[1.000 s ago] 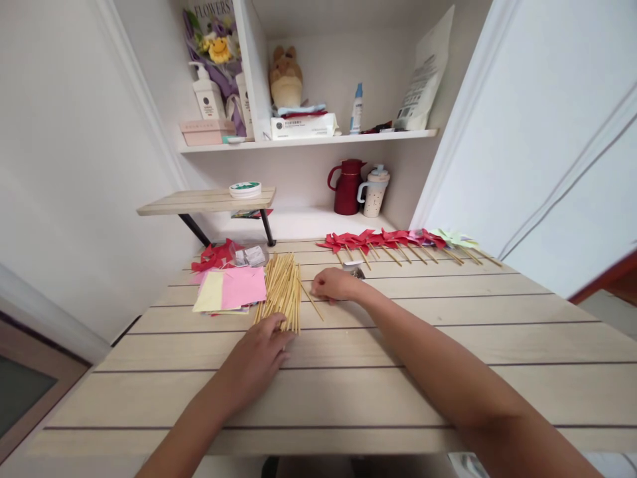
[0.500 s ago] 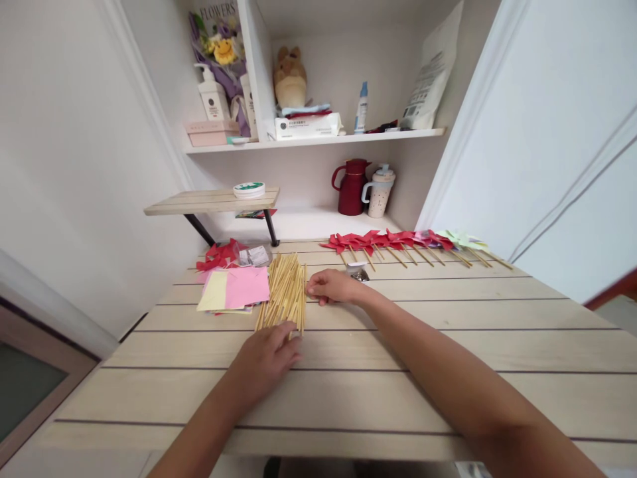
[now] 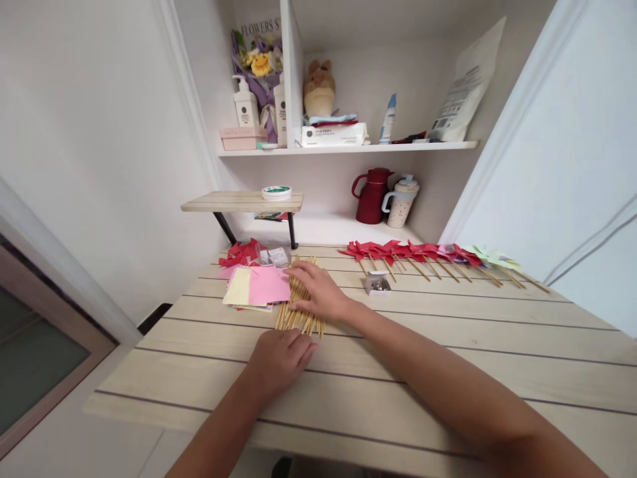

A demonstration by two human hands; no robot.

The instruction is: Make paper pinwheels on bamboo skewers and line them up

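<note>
A pile of thin wooden sticks (image 3: 301, 317) lies on the table in front of me. My right hand (image 3: 318, 290) is laid across the pile from the right, thumb and fingers apart, with its fingertips by the pink paper. At the near ends of the sticks rests my left hand (image 3: 284, 358), its fingers lightly bent and no object visible in it. Left of the pile, partly under the fingertips' side, is a stack of pink and pale yellow paper sheets (image 3: 269, 285).
Finished-looking paper pinwheels (image 3: 413, 252) on sticks line the back right. A small open box (image 3: 378, 283) stands right of my hand. Red paper pieces (image 3: 241, 253) and a clear packet (image 3: 273, 257) lie behind the sheets, near a small raised shelf (image 3: 239, 202). A red jug (image 3: 372, 197) stands behind.
My right hand has moved from the pile's right side to across its top. My left hand stays at the near stick ends, fingers more bent. The view has shifted left.
</note>
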